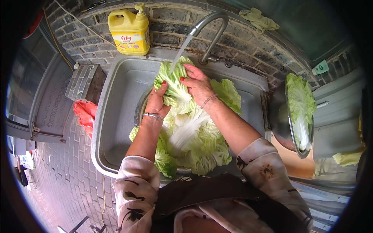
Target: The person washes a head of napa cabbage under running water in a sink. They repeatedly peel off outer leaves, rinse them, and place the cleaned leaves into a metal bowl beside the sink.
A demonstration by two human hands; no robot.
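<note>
Both my hands hold one pale green cabbage leaf point(178, 86) beneath the running faucet point(210, 29), and the stream lands on its upper part. My left hand point(156, 101) grips the leaf's left edge, thumb on top. On the right edge, my right hand point(197, 83) pinches it between thumb and fingers. Below the hands, more loose cabbage leaves point(186, 134) with white ribs fill a round basin point(143, 101), whose rim shows only in part. The basin stands in the grey sink point(120, 105). The fingers behind the held leaf are partly hidden.
A yellow jug with a pump point(129, 33) stands at the sink's back left corner. To the right, a metal bowl point(281, 120) holds a cabbage leaf point(300, 105). A cloth point(259, 20) lies on the back ledge. Stacked bricks point(86, 82) and a red plastic bag point(85, 114) are at left.
</note>
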